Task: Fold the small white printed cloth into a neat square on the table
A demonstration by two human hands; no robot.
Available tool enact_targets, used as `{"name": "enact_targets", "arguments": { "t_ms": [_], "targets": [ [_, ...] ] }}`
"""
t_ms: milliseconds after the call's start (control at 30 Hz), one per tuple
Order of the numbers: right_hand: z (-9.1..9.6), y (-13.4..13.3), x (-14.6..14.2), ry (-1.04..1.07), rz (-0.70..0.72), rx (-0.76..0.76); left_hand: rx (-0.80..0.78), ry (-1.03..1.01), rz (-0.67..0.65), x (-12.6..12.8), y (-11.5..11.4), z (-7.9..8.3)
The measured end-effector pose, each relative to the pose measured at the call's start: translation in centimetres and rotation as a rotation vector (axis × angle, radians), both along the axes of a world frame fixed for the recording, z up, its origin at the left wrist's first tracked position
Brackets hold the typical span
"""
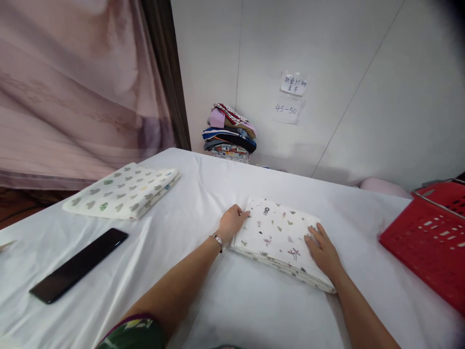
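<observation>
Sleeve [132, 334]: dark green, printed and edged in purple, it showed on the left arm at the bottom of the view.
Phone [78, 266]: black and flat, it lay face up at the near left, well apart from the hands.
Left hand [231, 223]: fingers bent, it touched the left edge of a folded cloth [278, 232]; I could not tell whether it was pinching the fabric. A silvery bracelet [218, 242] circled the wrist.
Right hand [325, 252]: fingers spread a little, it rested on top of the cloth at its right side.
Folded cloth: white with small, muted plant prints, it lay flat between the two hands, its layers showing along the near edge.
Surface [363, 232]: draped in creased white fabric, it carried the phone and both cloths.
Red basket [417, 261]: slotted, with a metal handle, it stood at the far right, partly cut off.
Second cloth [119, 194]: white with grey cloud shapes, it lay folded beyond the phone.
Curtain [90, 87]: pink, it hung behind the left side.
Stack of fabrics [230, 133]: mixed colours, it rose beyond the far edge.
Wall [337, 43]: pale, it bore two handwritten notes [290, 99], the lower reading "45-50".
</observation>
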State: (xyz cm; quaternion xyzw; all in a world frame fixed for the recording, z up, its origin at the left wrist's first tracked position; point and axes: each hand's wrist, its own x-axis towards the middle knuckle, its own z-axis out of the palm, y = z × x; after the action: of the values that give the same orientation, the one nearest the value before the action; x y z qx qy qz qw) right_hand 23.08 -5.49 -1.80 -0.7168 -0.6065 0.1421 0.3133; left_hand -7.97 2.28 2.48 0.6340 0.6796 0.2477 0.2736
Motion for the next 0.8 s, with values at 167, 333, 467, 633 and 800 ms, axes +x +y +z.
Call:
{"name": "enact_targets", "arguments": {
  "t_ms": [167,333,467,633,800],
  "targets": [
    [0.3,-0.1,-0.1,0.024,0.000,-0.045,-0.026,0.074,-0.028,0.6,0.9,0.1],
    [0.1,-0.1,-0.1,0.027,-0.008,-0.020,0.003,0.141,-0.030,0.8,1.0,-0.5],
    [-0.2,-0.1,0.0,0.046,-0.004,-0.024,-0.024,0.164,-0.036,0.7,1.1,-0.2],
    [-0.1,-0.1,0.0,0.041,0.004,-0.017,-0.052,0.172,-0.064,1.2,1.6,0.6],
    [0.0,-0.1,-0.1,-0.007,0.004,-0.002,-0.042,0.273,-0.057,1.7,2.0,0.4]
  ]
}}
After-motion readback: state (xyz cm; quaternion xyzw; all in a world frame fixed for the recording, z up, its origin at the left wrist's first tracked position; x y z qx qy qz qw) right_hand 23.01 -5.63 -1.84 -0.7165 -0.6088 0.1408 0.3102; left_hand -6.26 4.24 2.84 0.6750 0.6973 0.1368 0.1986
